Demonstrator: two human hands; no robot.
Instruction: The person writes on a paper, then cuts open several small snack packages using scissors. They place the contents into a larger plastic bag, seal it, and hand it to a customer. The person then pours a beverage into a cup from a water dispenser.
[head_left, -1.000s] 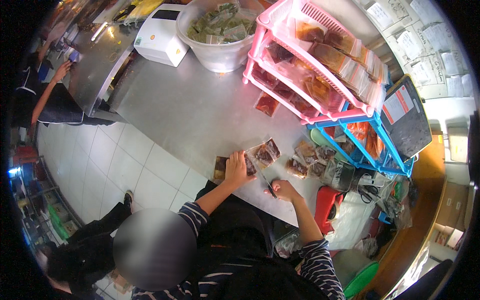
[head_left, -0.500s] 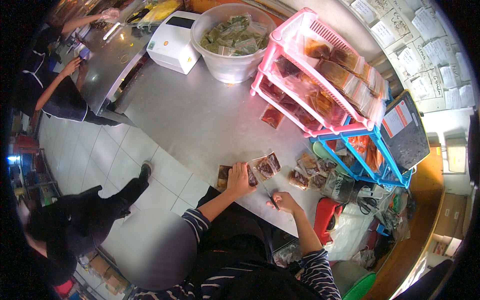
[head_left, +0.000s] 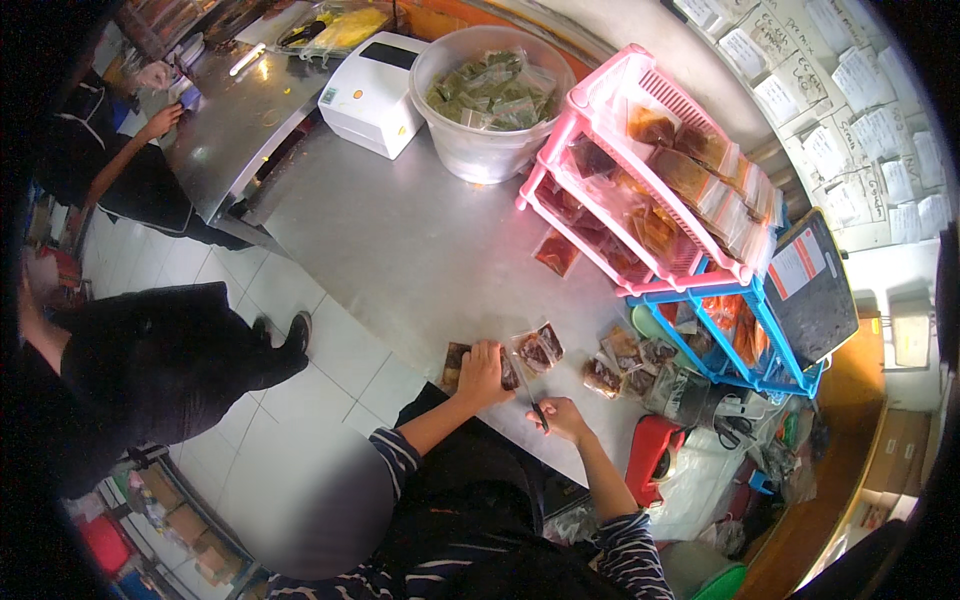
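My left hand [head_left: 481, 375] presses down on a strip of small clear packets with dark brown filling [head_left: 454, 366] at the near table edge, its fingers held together over the strip. In my right hand [head_left: 564, 418] is a thin knife [head_left: 541, 415], its black handle gripped. The blade points away from me, between the held strip and another pair of brown packets [head_left: 538, 348]. Several more filled packets [head_left: 622, 362] lie in a loose pile to the right. Part of the held strip is hidden under my left hand.
Pink rack [head_left: 650, 195] with packets, blue rack [head_left: 705, 325] and red tape dispenser [head_left: 652, 460] line the right side. A tub of green packets [head_left: 490, 145] and white printer [head_left: 370, 95] stand at the far side. Two people are at left, one in dark clothes [head_left: 165, 360].
The view has shifted slightly. My right hand has brought the knife left, closer to the strip under my left hand. At left, the person in dark clothes has changed position.
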